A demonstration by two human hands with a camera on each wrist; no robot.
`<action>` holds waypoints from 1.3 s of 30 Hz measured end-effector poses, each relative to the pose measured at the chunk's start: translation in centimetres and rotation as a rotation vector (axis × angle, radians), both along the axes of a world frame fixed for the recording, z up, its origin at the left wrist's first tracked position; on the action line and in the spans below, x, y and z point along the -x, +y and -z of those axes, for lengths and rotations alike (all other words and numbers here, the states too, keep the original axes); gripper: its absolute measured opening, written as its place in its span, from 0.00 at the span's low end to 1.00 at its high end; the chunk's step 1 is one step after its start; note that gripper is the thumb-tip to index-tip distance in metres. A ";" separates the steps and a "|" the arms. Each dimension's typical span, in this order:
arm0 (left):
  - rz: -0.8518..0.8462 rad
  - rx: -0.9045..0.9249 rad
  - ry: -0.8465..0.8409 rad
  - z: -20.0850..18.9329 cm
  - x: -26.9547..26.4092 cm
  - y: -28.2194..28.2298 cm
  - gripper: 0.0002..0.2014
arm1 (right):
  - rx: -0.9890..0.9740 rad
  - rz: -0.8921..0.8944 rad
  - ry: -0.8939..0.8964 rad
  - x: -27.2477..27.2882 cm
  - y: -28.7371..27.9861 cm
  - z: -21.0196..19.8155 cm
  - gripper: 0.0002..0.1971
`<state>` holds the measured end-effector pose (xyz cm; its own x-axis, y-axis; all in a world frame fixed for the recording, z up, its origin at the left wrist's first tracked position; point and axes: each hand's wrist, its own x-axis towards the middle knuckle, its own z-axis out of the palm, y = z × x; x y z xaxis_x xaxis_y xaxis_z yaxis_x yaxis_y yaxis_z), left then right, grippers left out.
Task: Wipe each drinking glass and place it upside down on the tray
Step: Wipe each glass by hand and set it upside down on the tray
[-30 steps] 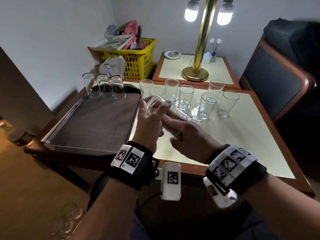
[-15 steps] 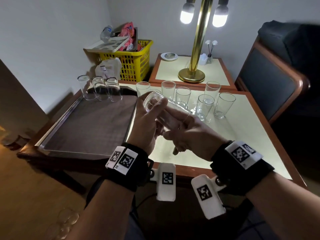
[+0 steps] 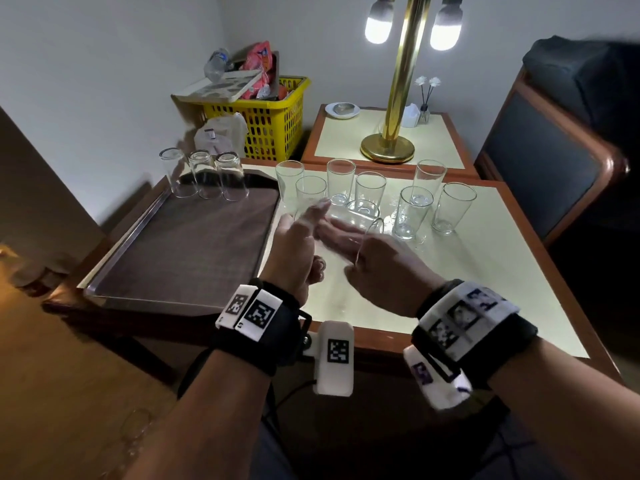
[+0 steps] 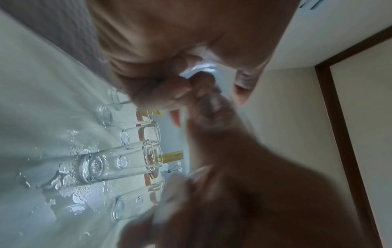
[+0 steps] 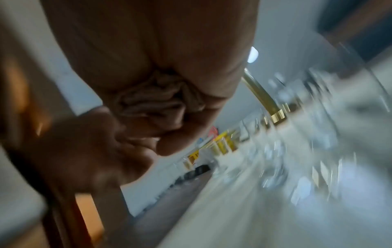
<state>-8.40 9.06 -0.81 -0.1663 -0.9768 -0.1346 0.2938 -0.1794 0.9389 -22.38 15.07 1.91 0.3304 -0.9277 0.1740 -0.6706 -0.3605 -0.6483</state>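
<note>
A clear drinking glass [image 3: 346, 223] lies on its side above the table between my hands. My left hand [image 3: 298, 244] grips its base end; the thick base [image 4: 199, 70] shows in the left wrist view. My right hand [image 3: 388, 268] has its straight fingers pushed in through the rim, touching the inner wall. I see no cloth. Three glasses [image 3: 204, 178] stand upside down at the far edge of the dark tray [image 3: 138, 258]. Several upright glasses [image 3: 412, 209] stand on the table behind my hands. The right wrist view is blurred.
Water drops [image 4: 70, 184] lie on the cream table top [image 3: 485, 271] around the upright glasses. A brass lamp [image 3: 387, 147] stands on the side table behind. A yellow basket [image 3: 270, 129] sits at the back left, a chair [image 3: 554, 168] at the right.
Both hands have come down toward the table with the glass. My right wrist has rolled back, and its fingers now lie straight inside the glass.
</note>
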 end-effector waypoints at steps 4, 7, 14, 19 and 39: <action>-0.018 -0.006 0.058 0.5 0.3 0.5 0.42 | 0.066 -0.041 0.027 -0.3 -0.1 1.1 0.43; 0.013 0.064 0.140 0.6 0.1 0.7 0.42 | -0.426 -0.046 -0.720 -0.2 -0.2 0.4 0.41; -0.079 0.020 0.012 -0.2 -0.3 0.2 0.31 | 0.042 -0.011 0.029 -1.2 0.1 0.3 0.43; -0.015 0.102 0.090 0.2 -0.7 0.3 0.37 | -0.472 -0.077 -0.791 -0.8 -0.2 0.3 0.40; 0.014 0.011 0.120 0.6 0.6 1.2 0.37 | -0.161 0.007 -0.385 0.2 0.1 2.0 0.43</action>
